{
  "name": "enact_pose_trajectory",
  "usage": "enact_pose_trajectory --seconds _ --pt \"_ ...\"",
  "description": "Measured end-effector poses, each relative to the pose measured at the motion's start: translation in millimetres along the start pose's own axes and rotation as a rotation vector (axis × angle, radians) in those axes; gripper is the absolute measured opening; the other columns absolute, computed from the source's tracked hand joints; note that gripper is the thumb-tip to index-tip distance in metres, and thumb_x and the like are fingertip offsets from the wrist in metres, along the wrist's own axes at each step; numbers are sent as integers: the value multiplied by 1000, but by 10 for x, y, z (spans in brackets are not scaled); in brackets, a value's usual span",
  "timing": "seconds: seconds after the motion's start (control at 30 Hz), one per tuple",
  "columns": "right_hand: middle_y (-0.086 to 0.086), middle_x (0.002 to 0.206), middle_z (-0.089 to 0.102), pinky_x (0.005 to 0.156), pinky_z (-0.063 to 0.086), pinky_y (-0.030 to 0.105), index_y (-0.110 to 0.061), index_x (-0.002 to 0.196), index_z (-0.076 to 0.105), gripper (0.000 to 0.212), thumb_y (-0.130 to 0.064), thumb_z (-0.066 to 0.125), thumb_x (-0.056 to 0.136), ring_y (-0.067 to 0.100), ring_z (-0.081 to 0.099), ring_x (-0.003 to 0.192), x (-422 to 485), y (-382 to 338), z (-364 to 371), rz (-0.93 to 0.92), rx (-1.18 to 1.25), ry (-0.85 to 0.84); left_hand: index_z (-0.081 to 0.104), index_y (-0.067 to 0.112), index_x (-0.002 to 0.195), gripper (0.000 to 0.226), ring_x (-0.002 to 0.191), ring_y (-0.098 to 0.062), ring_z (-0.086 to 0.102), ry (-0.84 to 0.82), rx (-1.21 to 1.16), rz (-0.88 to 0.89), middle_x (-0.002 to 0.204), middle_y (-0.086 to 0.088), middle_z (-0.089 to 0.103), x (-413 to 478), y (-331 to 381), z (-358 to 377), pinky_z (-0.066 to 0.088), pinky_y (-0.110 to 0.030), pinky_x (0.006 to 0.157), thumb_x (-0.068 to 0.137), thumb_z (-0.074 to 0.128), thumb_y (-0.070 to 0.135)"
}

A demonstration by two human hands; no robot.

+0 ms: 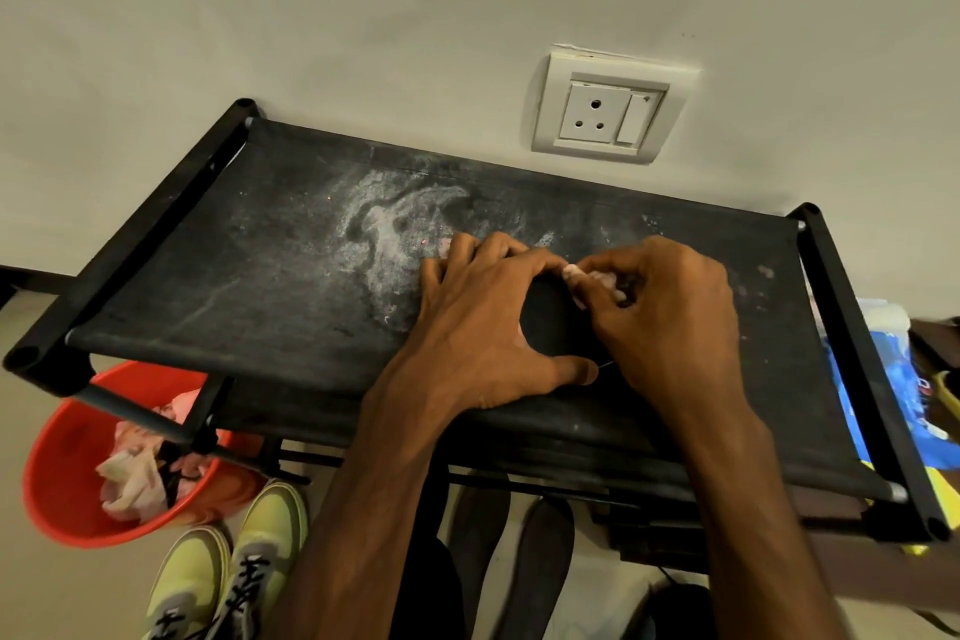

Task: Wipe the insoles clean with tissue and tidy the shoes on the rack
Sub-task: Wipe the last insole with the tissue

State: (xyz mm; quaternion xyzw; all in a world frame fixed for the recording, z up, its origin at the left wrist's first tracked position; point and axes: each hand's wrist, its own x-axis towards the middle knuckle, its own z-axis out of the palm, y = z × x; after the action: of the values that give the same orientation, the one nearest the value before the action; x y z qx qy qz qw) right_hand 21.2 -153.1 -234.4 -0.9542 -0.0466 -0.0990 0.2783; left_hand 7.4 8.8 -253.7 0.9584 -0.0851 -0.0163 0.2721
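Observation:
The black fabric top shelf of the shoe rack (260, 276) is streaked with pale dust at its middle. My left hand (483, 327) rests on the shelf with fingers spread and thumb stretched right, around a darker, smooth black patch (545, 322); I cannot tell whether that patch is an insole. My right hand (670, 322) is just beside it, fingers curled round a pinkish-white wad of tissue (597, 278), pressing it at the patch's far edge. A pair of yellow-green sneakers (234, 566) stands on the floor at the lower left.
A red bucket (67, 499) holding used tissues sits under the rack's left corner. Two dark shoe shapes (535, 566) lie on the floor beneath the rack. A blue and yellow packet (883, 379) leans at the right end. A wall socket (602, 112) is behind the rack.

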Motion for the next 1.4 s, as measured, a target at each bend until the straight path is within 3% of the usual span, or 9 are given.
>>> enact_pose_trajectory --seconds 0.2,0.3,0.47,0.63,0.9,1.0,1.1,1.23,1.4 --pt "-15 74 71 67 62 41 -43 81 78 14 -56 74 78 6 67 72 6 37 -288 54 -88 -334 48 50 133 87 118 -7 28 9 -29 0 126 20 41 8 -9 6 23 -36 102 56 77 79" --pt "-16 71 71 65 61 38 -47 77 76 27 -66 61 65 7 65 69 -24 -32 -408 25 -129 -485 47 49 133 87 119 -8 29 14 -24 9 127 19 41 0 -17 7 23 -36 103 56 77 79" --pt "-16 81 69 69 61 41 -44 88 77 18 -59 71 79 8 64 76 -28 -59 -311 -44 -203 -347 43 48 137 89 122 -12 28 0 36 31 130 16 39 10 -3 8 21 -35 101 60 72 81" --pt "-8 83 75 64 61 43 -34 98 80 12 -37 74 88 15 70 73 -44 -102 9 -87 26 -78 43 44 137 88 117 -9 24 -12 30 35 129 15 39 14 -23 29 17 -34 101 61 73 76" --pt "-17 57 63 57 47 25 -37 84 80 5 -41 77 86 0 59 56 -27 -60 -208 -156 58 -455 44 50 133 85 119 -11 27 -20 6 40 125 17 40 16 -28 8 19 -33 97 55 67 74" --pt "-13 73 72 65 59 39 -41 90 78 11 -49 73 84 9 67 65 -41 -94 -91 -120 6 -300 44 49 133 83 117 -9 26 -34 11 33 122 18 38 21 -19 6 17 -32 95 57 69 72" --pt "-3 77 72 63 58 42 -35 95 78 17 -33 66 83 25 68 68 -68 -186 96 -72 28 -60 43 45 131 83 116 -10 27 -40 29 17 123 16 40 15 0 8 17 -32 94 51 63 59" --pt "1 76 65 62 55 45 -26 88 77 15 -24 62 85 29 63 68 -55 -228 129 -121 -58 -103 44 44 130 84 116 -11 28 -58 -11 -12 120 15 40 3 13 -31 19 -33 95 47 58 47" --pt "-12 77 72 66 59 42 -43 90 77 32 -64 57 76 12 66 71 -46 -157 -129 -123 -15 -337 45 51 129 77 118 -10 29 -48 -32 -4 123 18 42 14 6 -22 20 -34 99 58 70 67"
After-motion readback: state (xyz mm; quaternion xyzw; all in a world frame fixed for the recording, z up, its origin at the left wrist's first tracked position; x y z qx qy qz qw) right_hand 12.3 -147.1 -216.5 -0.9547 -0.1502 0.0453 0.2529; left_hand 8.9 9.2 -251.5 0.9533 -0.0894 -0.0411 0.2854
